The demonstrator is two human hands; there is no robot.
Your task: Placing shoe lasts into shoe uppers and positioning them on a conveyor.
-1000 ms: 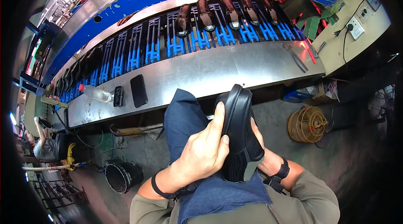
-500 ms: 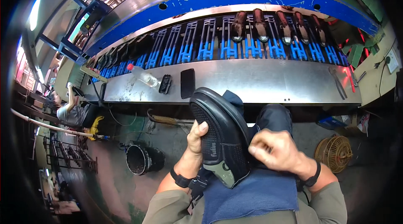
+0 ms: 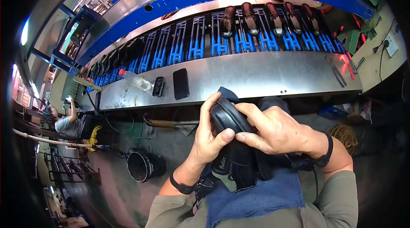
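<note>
The black shoe (image 3: pixel 237 157) is held above the lap, near the metal bench (image 3: pixel 243 74); its toe is gripped by the left hand (image 3: pixel 209 139) and right hand (image 3: pixel 275 130), partly hidden by them; a phone (image 3: pixel 180 84) and bottle (image 3: pixel 137 81) are laid farther left; brown shoes (image 3: pixel 251 20) are ranged on the far blue rack (image 3: pixel 197 42).

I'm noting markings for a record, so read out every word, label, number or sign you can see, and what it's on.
Black shoe, in the left hand and right hand: small pale lettering on its side, which I won't copy out.
Blue box under the bench: any print is too small to read.
Nothing else is legible.
</note>
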